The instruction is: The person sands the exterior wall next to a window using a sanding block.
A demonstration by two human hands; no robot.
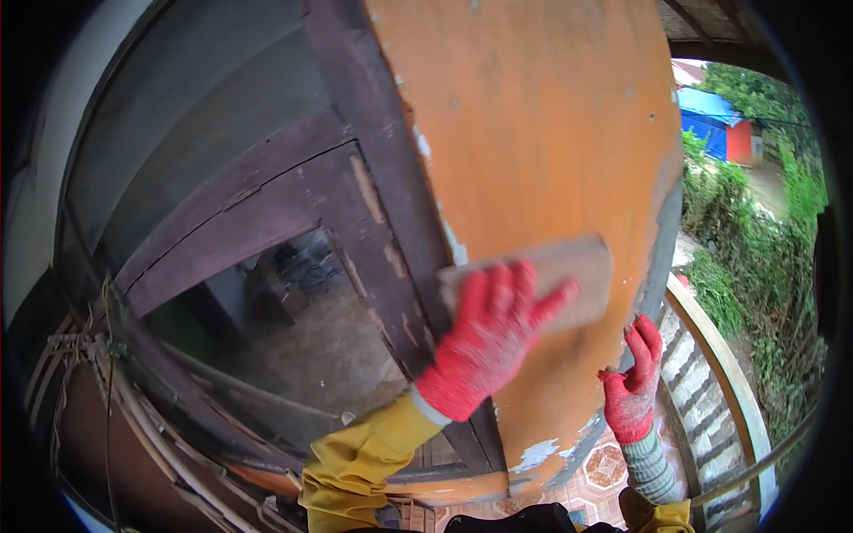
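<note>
My left hand [483, 333], in a dusty red knit glove, presses a flat rectangular block [576, 280] against the orange painted wall [533, 146]; the block's material is hard to tell, and it is slightly blurred. The fingers lie spread over its face. To the lower right, my right hand [636, 383], gloved the same way, is raised beside the wall's grey edge, its fingers parted and holding nothing. Pale patches of bare plaster [536, 454] show where the orange paint is gone. A dark purple wooden frame [373, 166] with worn paint borders the wall on the left.
An opening in the frame shows a floor inside. Bamboo poles [143, 426] and cords stand at lower left. A balustrade [723, 386] curves along the right, with plants and a blue-roofed shelter [710, 116] beyond. Patterned tiles [600, 466] lie below.
</note>
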